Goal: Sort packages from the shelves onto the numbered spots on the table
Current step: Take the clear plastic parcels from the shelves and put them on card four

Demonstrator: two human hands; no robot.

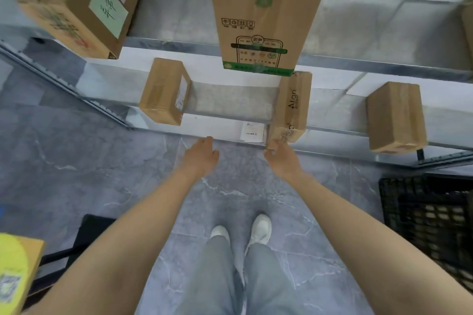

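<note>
Two hands: we are holding both out toward the shelf (pixel 230 105).
Left hand (pixel 202 155): hanging relaxed, gripping nothing.
Right hand (pixel 280 160): hovering loosely curled just beside the tan box (pixel 291 107).
Whereabouts: the tan box is standing on that shelf.

Brown cardboard boxes on the shelving, five in full view:
- Upper tier, two: upper-left box (pixel 76 5), tall printed box (pixel 266 15).
- Tier below, three: small left box (pixel 163 92), Align box (pixel 291 107), right box (pixel 395 116).

A possible sixth is cut off at the right edge.

- Flat white labelled item (pixel 252 132): one.
- Yellow-topped box (pixel 18 268): one.
- Black crate (pixel 430 215): one.
- My hands, two: left hand (pixel 202 156), right hand (pixel 281 158).
- White shoes, two: left shoe (pixel 220 233), right shoe (pixel 261 229).
</note>
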